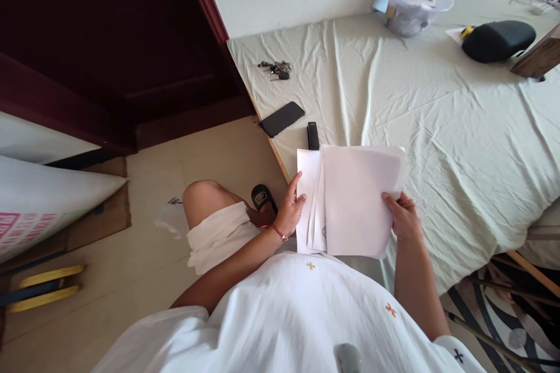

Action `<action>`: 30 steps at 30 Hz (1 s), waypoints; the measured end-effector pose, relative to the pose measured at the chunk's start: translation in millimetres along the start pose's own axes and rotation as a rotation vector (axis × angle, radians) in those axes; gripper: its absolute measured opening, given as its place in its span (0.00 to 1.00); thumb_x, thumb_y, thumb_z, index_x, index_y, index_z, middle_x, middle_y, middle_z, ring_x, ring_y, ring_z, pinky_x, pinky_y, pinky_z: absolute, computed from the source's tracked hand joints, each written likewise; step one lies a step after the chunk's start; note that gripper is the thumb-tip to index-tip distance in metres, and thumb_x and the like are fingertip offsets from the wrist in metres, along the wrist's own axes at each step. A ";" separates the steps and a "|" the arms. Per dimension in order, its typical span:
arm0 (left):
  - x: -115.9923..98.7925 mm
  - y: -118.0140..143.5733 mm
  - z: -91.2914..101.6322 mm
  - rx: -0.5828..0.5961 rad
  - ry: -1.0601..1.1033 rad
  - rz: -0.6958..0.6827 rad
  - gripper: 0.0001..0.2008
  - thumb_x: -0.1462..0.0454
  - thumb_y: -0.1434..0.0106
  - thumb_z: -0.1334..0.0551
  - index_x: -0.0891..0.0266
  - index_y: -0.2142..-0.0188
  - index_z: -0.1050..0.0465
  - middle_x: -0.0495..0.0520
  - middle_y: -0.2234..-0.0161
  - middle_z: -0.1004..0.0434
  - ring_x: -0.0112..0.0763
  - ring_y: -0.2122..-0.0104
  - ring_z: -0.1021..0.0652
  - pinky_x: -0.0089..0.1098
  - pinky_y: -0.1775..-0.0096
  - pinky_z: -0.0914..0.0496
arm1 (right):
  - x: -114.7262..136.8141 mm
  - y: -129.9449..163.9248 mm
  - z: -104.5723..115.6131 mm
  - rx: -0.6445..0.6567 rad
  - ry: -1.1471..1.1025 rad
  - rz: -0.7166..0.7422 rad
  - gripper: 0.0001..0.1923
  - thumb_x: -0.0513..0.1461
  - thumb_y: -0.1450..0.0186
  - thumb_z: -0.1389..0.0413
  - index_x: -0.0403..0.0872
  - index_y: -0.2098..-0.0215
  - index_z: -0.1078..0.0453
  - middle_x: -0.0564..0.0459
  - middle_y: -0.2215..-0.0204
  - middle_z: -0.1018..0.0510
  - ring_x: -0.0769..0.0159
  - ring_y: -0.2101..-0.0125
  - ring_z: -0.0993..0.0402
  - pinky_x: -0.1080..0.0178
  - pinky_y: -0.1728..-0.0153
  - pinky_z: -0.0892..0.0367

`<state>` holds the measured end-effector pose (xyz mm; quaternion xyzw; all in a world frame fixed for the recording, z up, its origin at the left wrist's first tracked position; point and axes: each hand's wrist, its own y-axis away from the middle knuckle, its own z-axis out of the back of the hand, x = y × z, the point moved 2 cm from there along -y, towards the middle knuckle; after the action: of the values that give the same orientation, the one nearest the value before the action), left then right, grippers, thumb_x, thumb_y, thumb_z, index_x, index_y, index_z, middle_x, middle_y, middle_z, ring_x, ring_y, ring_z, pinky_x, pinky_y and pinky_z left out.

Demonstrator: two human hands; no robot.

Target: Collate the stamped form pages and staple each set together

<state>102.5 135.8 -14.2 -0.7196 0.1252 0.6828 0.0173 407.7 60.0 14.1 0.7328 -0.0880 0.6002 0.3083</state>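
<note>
The head view shows the left hand (291, 208) and the right hand (405, 217) well apart, each gripping a side edge of the paper sheets (361, 204), thumbs on top. The sheets, unevenly fanned towards the left, are held above the near edge of the cloth-covered table (437, 122), hiding that part of it. Just beyond their far edge lies a small black object (312, 136), its near end close against the paper; whether they touch, I cannot tell. Farther along the table's left side rest a dark phone (282, 119) and a bunch of keys (277, 69). Towards the far right, well apart from the hands, stand a clear plastic tub (408, 20) and a rounded black item (499, 41) near a wooden block (540, 57). On the left, a white sack (48, 201) sits on flattened cardboard (105, 204).
</note>
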 end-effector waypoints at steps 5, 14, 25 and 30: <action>-5.1 -2.1 0.8 0.013 0.067 0.096 0.18 0.51 0.35 0.37 0.56 0.51 0.21 0.54 0.47 0.21 0.41 0.41 0.28 0.39 0.36 0.41 | 4.0 -1.4 -8.7 0.018 -0.068 -0.037 0.22 0.46 0.52 0.25 0.50 0.61 0.20 0.53 0.67 0.14 0.61 0.72 0.19 0.60 0.69 0.23; -1.8 -8.9 -3.3 -0.088 0.269 0.206 0.19 0.49 0.49 0.28 0.61 0.70 0.26 0.47 0.71 0.28 0.30 0.66 0.30 0.31 0.58 0.35 | -0.1 -18.3 -36.1 0.090 -0.044 -0.121 0.24 0.47 0.57 0.23 0.49 0.65 0.22 0.52 0.70 0.15 0.59 0.73 0.19 0.59 0.70 0.23; 0.8 -7.9 0.0 -0.140 0.065 0.128 0.20 0.49 0.45 0.30 0.60 0.72 0.34 0.44 0.76 0.36 0.26 0.73 0.36 0.29 0.67 0.39 | -4.6 -15.6 -39.0 0.152 0.050 -0.071 0.25 0.50 0.53 0.25 0.49 0.62 0.22 0.51 0.67 0.15 0.58 0.70 0.18 0.60 0.68 0.23; 6.4 -6.2 3.2 -0.147 0.074 0.118 0.19 0.51 0.36 0.37 0.57 0.51 0.32 0.47 0.67 0.29 0.30 0.66 0.28 0.32 0.58 0.32 | -3.8 -18.3 -38.6 0.170 0.071 -0.036 0.22 0.49 0.50 0.26 0.50 0.62 0.23 0.53 0.66 0.14 0.59 0.70 0.18 0.60 0.69 0.24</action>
<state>100.9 141.4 -21.6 -0.7351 0.1174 0.6629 -0.0803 384.0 95.2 7.7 0.7361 -0.0128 0.6254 0.2585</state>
